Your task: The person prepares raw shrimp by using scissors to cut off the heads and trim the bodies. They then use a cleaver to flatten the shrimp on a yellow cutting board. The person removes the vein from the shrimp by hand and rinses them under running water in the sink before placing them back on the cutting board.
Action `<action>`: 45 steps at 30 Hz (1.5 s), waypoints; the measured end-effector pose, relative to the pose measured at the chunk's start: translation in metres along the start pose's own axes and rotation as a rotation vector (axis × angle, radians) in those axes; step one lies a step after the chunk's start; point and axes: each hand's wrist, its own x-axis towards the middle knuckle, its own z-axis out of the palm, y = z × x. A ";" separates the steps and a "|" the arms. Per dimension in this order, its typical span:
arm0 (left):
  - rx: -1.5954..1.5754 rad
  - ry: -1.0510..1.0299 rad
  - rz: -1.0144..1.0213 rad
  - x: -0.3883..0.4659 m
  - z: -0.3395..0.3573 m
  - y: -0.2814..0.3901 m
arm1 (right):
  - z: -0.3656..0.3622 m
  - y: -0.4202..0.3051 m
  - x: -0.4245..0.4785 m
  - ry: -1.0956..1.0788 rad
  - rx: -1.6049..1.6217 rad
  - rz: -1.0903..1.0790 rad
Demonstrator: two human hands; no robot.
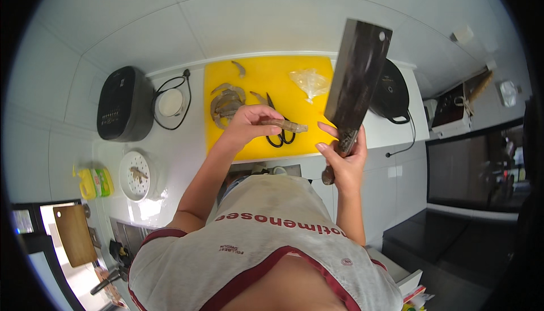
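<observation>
Between thumb and fingers, my left hand [250,126] holds a raw shrimp [291,125] over the yellow cutting board [263,66]. My right hand [350,166] grips a dark cleaver [359,75] by its wooden handle, the broad blade pointing away from me, right of the board. A heap of grey shrimp [227,102] lies at the board's left, and a single shrimp [239,68] near its far edge. Black-handled scissors [275,140] lie partly hidden below the shrimp in my left hand. A clear plastic bag [310,83] rests at the board's upper right.
A black countertop appliance [125,104] stands left, beside a power cord [185,98] and a small white bowl [171,102]. A white perforated basket [135,183] with shrimp pieces sits nearer me, next to a yellow bottle [97,182]. Behind the cleaver is a round black appliance [391,94].
</observation>
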 end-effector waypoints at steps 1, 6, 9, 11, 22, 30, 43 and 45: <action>-0.016 -0.012 -0.025 0.003 0.005 -0.001 | 0.004 -0.005 0.001 -0.031 0.025 -0.036; -0.038 -0.051 -0.061 0.007 0.022 -0.004 | 0.019 -0.017 0.000 -0.044 -0.023 -0.102; -0.035 -0.082 -0.019 0.007 0.028 -0.002 | 0.018 -0.014 -0.002 -0.046 -0.049 -0.096; 0.009 -0.079 -0.002 0.008 0.028 -0.002 | 0.022 -0.010 -0.004 -0.028 -0.057 -0.117; -0.818 -0.203 -0.019 0.005 0.080 -0.021 | 0.055 -0.007 -0.001 0.137 0.022 -0.281; -0.896 0.003 -0.090 0.011 0.083 -0.009 | 0.061 -0.003 0.001 0.214 -0.032 -0.298; -0.844 -0.031 0.230 0.021 0.048 0.037 | 0.022 -0.052 -0.032 -0.252 0.348 0.018; -0.793 -0.023 0.249 0.018 0.051 0.045 | 0.023 -0.050 -0.034 -0.272 0.310 -0.008</action>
